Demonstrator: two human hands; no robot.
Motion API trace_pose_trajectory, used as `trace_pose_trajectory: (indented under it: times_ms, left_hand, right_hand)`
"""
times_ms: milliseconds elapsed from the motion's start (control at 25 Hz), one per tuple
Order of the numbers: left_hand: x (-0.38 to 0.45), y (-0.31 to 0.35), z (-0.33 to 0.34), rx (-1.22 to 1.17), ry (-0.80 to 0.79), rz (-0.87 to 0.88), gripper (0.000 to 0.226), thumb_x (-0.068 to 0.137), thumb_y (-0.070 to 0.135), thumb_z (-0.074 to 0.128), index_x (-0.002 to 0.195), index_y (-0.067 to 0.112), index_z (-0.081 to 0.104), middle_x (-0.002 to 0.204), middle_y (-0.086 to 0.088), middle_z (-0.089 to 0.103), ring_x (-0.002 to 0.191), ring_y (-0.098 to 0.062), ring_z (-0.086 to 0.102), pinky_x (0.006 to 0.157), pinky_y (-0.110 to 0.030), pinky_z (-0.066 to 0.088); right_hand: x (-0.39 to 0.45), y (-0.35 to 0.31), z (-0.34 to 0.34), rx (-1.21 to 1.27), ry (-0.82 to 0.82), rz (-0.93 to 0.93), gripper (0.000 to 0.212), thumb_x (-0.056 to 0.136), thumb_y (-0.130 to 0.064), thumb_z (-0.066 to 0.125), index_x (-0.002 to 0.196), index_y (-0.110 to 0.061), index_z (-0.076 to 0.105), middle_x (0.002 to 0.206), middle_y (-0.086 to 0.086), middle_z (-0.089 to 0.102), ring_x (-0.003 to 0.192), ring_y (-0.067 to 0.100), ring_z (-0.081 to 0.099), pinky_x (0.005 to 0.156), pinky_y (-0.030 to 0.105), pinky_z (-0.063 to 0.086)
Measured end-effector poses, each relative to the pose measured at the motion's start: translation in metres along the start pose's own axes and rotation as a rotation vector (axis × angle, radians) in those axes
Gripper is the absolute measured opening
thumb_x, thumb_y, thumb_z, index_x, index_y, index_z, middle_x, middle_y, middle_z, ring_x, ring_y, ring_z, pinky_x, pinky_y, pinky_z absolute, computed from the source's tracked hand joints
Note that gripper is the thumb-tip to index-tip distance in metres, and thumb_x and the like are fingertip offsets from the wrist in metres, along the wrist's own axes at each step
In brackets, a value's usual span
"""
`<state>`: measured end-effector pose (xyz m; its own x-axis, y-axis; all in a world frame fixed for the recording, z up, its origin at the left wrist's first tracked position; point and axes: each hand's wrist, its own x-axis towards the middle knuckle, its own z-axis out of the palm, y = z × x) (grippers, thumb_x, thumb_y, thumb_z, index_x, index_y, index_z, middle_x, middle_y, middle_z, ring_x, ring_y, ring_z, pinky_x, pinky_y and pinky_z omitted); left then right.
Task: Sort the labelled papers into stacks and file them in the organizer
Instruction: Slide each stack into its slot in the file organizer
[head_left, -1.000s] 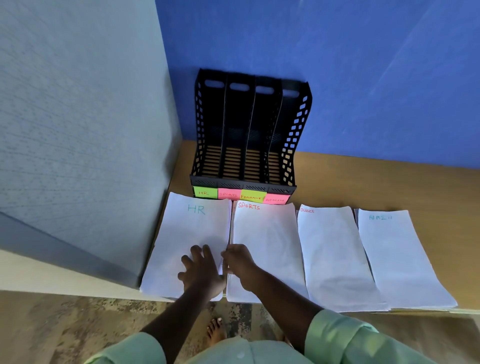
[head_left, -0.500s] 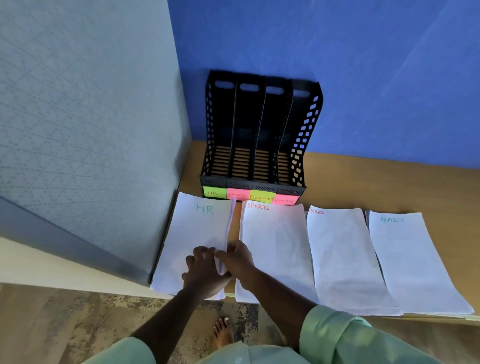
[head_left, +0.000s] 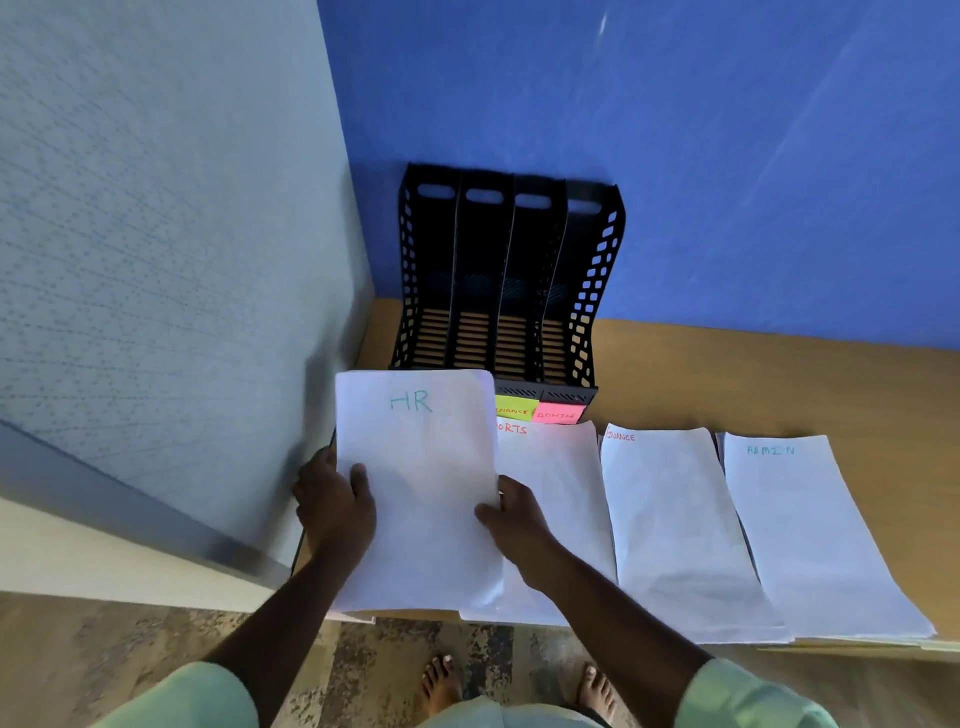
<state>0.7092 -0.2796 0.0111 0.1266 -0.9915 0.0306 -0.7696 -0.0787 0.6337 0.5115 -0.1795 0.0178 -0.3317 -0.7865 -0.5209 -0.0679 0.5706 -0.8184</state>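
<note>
Step in hand: filing, HR stack (head_left: 415, 483) first. Left hand (head_left: 335, 501) grips stack's left edge, thumb on top; right hand (head_left: 511, 514) pinches right edge. Stack lifted, tilted over near-left worktop (head_left: 753, 374), covering 2 left labels of organizer (head_left: 511, 280).

Next move likely: turn stack upright, slide into far-left slot, all 4 slots empty.

Around: SPORTS stack (head_left: 556, 499), FINANCE stack (head_left: 670, 525), ADMIN stack (head_left: 810, 535) flat in row. Grey partition (head_left: 156, 260) close left, limits elbow room.

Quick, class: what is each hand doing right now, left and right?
Left hand: grips the left edge of the HR stack, thumb on top.
Right hand: grips the stack's right edge, lifting it with the left.
</note>
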Motion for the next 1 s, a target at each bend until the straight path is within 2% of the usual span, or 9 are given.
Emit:
trace_pose_trajectory:
  times_ms: [240,320,440,560,680,720,800,920,1000]
  left_hand:
    - [-0.038,0.06,0.025,-0.446,-0.383,0.02,0.017,0.102,0.009,0.04,0.116,0.005,0.048,0.103,-0.008,0.062,0.097,-0.021,0.063,0.074,-0.028,0.047]
    - [-0.051,0.078,0.03,-0.519,-0.355,0.074,0.013,0.102,0.009,0.035,0.112,0.008,0.044,0.093,0.003,0.059,0.087,0.0,0.061,0.066,-0.023,0.043]
    - [-0.069,0.107,0.03,-0.551,-0.256,0.229,0.006,0.102,0.006,0.036,0.105,0.01,0.038,0.086,0.009,0.053,0.077,0.009,0.057,0.062,-0.016,0.041]
    - [-0.092,0.131,0.031,-0.57,-0.142,0.347,0.009,0.103,0.01,0.038,0.112,0.008,0.036,0.086,0.014,0.052,0.077,0.008,0.058,0.063,-0.005,0.041]
    - [-0.105,0.135,0.045,-0.522,-0.132,0.377,0.058,0.103,0.039,0.032,0.105,-0.017,0.047,0.061,0.012,0.041,0.054,0.0,0.05,0.055,-0.007,0.037]
    - [-0.106,0.134,0.049,-0.527,-0.134,0.382,0.056,0.103,0.038,0.033,0.104,-0.016,0.048,0.065,0.013,0.043,0.057,-0.001,0.051,0.057,-0.005,0.038]
    - [-0.11,0.138,0.051,-0.531,-0.166,0.346,0.019,0.101,0.016,0.038,0.117,0.005,0.039,0.084,0.005,0.052,0.072,-0.009,0.054,0.068,-0.002,0.04]
    - [-0.108,0.149,0.057,-0.491,-0.143,0.362,0.028,0.099,0.006,0.038,0.115,0.027,0.028,0.091,-0.006,0.055,0.076,-0.017,0.055,0.066,-0.012,0.041]
    - [-0.105,0.158,0.06,-0.484,-0.129,0.354,0.023,0.099,0.008,0.037,0.112,0.026,0.028,0.096,-0.008,0.057,0.08,-0.018,0.057,0.069,-0.022,0.041]
  right_hand:
    - [-0.012,0.006,-0.066,0.049,0.177,-0.079,0.034,0.092,-0.001,0.056,0.121,-0.019,0.062,0.112,0.0,0.072,0.104,0.024,0.068,0.091,0.041,0.059]
    - [-0.017,0.004,-0.078,0.039,0.286,-0.127,0.031,0.095,-0.004,0.057,0.121,-0.02,0.06,0.111,-0.001,0.071,0.102,0.022,0.067,0.089,0.036,0.057]
    - [-0.029,-0.004,-0.09,0.024,0.414,-0.248,0.028,0.099,-0.007,0.055,0.123,-0.019,0.064,0.107,-0.003,0.073,0.097,0.014,0.069,0.082,0.024,0.054]
    - [-0.045,-0.01,-0.101,0.042,0.511,-0.404,0.023,0.101,-0.009,0.058,0.105,-0.029,0.069,0.083,-0.019,0.072,0.075,-0.002,0.065,0.065,0.012,0.046]
    - [-0.053,-0.007,-0.114,0.067,0.514,-0.464,0.035,0.098,-0.006,0.064,0.106,-0.04,0.064,0.094,-0.036,0.069,0.089,-0.011,0.066,0.075,0.009,0.049]
    - [-0.052,-0.003,-0.119,0.071,0.528,-0.472,0.037,0.096,-0.005,0.066,0.112,-0.039,0.064,0.104,-0.037,0.069,0.098,-0.01,0.066,0.083,0.01,0.051]
    - [-0.047,0.003,-0.129,0.052,0.555,-0.442,0.034,0.095,-0.008,0.067,0.117,-0.033,0.067,0.106,-0.033,0.07,0.097,-0.003,0.068,0.085,0.018,0.054]
    - [-0.035,0.002,-0.138,0.026,0.518,-0.367,0.023,0.098,-0.015,0.065,0.115,-0.028,0.069,0.082,-0.036,0.07,0.082,-0.001,0.069,0.077,0.027,0.057]
    - [-0.033,-0.003,-0.141,0.002,0.51,-0.384,0.023,0.099,-0.017,0.064,0.12,-0.023,0.07,0.076,-0.028,0.07,0.079,-0.007,0.067,0.075,0.026,0.054]
